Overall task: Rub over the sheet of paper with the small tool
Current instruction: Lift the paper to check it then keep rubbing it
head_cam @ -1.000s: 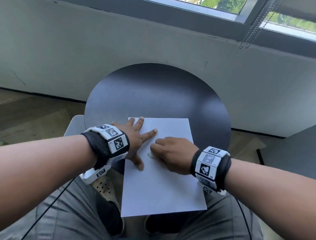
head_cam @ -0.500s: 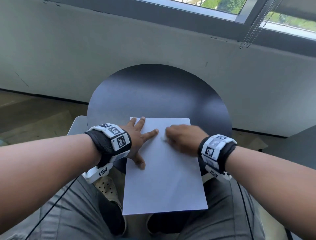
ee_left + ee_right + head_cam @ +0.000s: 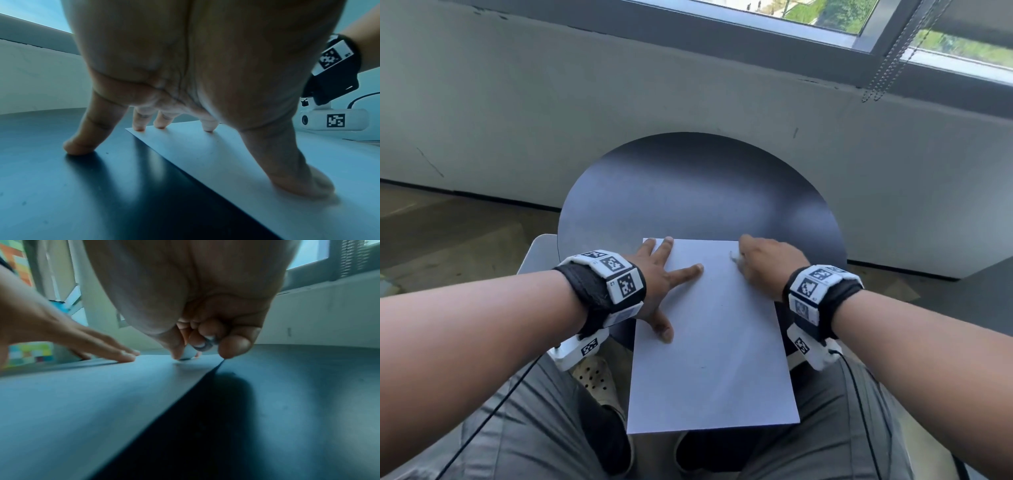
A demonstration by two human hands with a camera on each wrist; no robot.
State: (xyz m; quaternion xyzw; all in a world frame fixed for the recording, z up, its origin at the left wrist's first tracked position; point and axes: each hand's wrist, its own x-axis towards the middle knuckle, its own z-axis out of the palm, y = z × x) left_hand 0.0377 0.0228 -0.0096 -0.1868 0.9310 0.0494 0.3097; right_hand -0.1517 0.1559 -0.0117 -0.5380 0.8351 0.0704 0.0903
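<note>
A white sheet of paper [image 3: 709, 335] lies on the round black table [image 3: 698, 192], its near end hanging over the table's edge above my lap. My left hand [image 3: 664, 274] lies flat with fingers spread, pressing the sheet's far left corner [image 3: 185, 146]. My right hand [image 3: 760, 260] sits at the sheet's far right corner with fingers curled, pinching a small white tool [image 3: 188, 353] whose tip touches the paper [image 3: 102, 394]. In the head view only a sliver of the tool [image 3: 732, 256] shows beside the knuckles.
The table stands against a grey wall [image 3: 619, 102] under a window [image 3: 825, 13]. A blind chain [image 3: 883, 68] hangs at the upper right. My grey-trousered legs [image 3: 534, 428] are below the table, and a pale chair edge [image 3: 537, 250] shows at the left.
My right hand has slid the tool from the sheet's middle, near the left thumb, away and rightward to the far right corner. The left hand has stayed pressed on the paper.
</note>
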